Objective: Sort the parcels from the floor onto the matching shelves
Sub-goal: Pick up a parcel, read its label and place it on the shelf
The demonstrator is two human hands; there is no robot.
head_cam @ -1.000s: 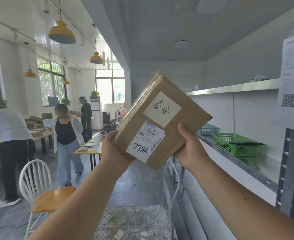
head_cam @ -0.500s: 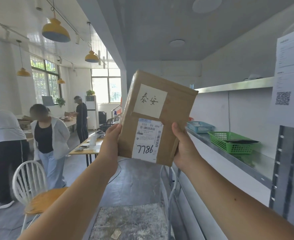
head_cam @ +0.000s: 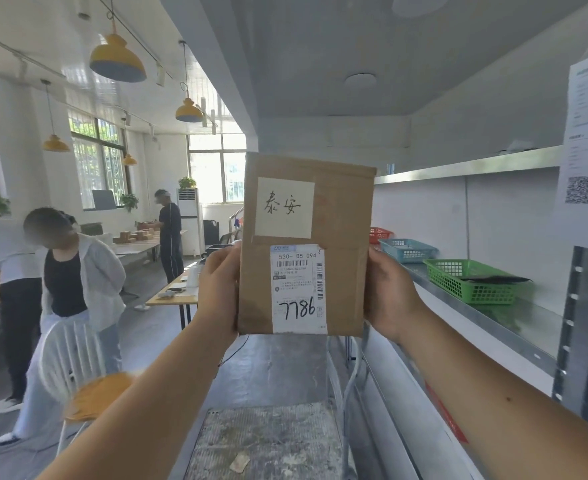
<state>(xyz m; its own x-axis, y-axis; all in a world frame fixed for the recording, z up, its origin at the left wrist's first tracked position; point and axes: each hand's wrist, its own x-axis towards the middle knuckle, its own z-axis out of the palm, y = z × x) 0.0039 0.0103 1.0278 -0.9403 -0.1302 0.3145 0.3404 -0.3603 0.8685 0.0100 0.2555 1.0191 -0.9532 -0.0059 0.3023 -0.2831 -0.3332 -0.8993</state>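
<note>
- You hold one flat brown cardboard parcel (head_cam: 341, 216) upright at centre frame, your left hand (head_cam: 218, 294) gripping its 9 o'clock edge, your right hand (head_cam: 389, 297) its 3 o'clock edge.
- It carries two white labels; the lower reads 7786.
- At 3 o'clock, three plastic mesh baskets sit on one metal shelf (head_cam: 542, 327): one green basket (head_cam: 472, 280), one blue basket (head_cam: 407, 249), one red basket (head_cam: 379, 233).

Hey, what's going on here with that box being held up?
A person is holding a brown cardboard parcel upright in front of the camera, left hand on one edge and right hand on the other. Its labels face the camera, one handwritten, one printed with 7786 written on it. It is not shelved yet. The metal shelf to the right holds a green basket, a blue basket and a red basket.
</note>
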